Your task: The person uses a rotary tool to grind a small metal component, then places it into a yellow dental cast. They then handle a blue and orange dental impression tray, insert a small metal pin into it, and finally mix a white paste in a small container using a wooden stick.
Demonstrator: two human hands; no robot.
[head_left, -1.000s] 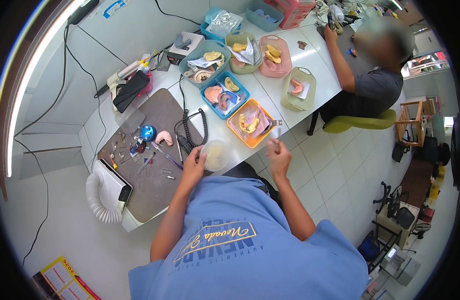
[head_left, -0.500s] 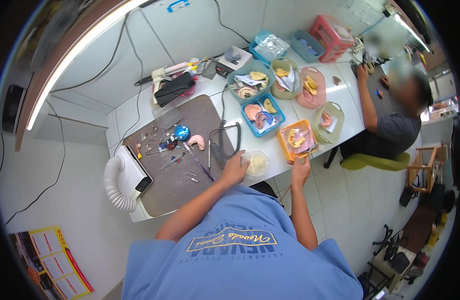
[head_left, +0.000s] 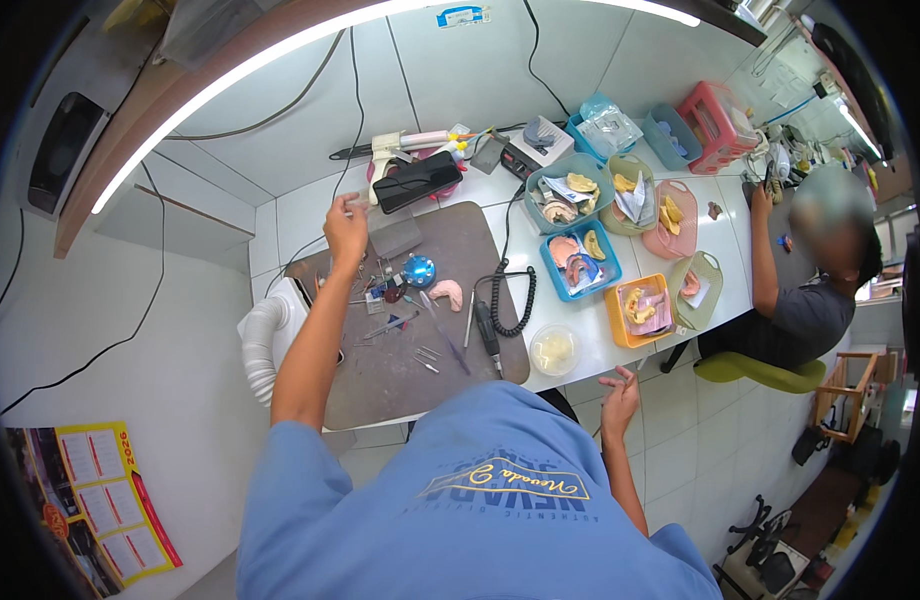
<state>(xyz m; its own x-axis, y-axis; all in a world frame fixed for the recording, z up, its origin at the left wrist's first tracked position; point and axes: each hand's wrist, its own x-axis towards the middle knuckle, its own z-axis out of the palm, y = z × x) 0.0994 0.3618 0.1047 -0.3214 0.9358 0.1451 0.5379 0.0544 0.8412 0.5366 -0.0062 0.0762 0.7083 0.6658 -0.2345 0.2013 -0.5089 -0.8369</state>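
Note:
My left hand reaches over the far left part of the brown work mat, close to a black glossy case. Its fingers look partly bent and apart, with nothing visible in them. Off the table's front edge hangs my right hand, fingers spread and holding nothing. A round clear tub with pale contents is nearest to it, and beyond stands an orange basket with a yellow dental cast. On the mat lie a pink horseshoe-shaped dental piece, a blue round container and several small hand tools.
A black handpiece with a coiled cord lies at the mat's right side. Several baskets of dental casts, including a blue basket, crowd the table's right. A white hose curves at the left edge. A co-worker sits at the right.
My left hand has left the clear tub and moved far left over the mat. My right hand has let go of the orange basket and drawn back. The view has shifted.

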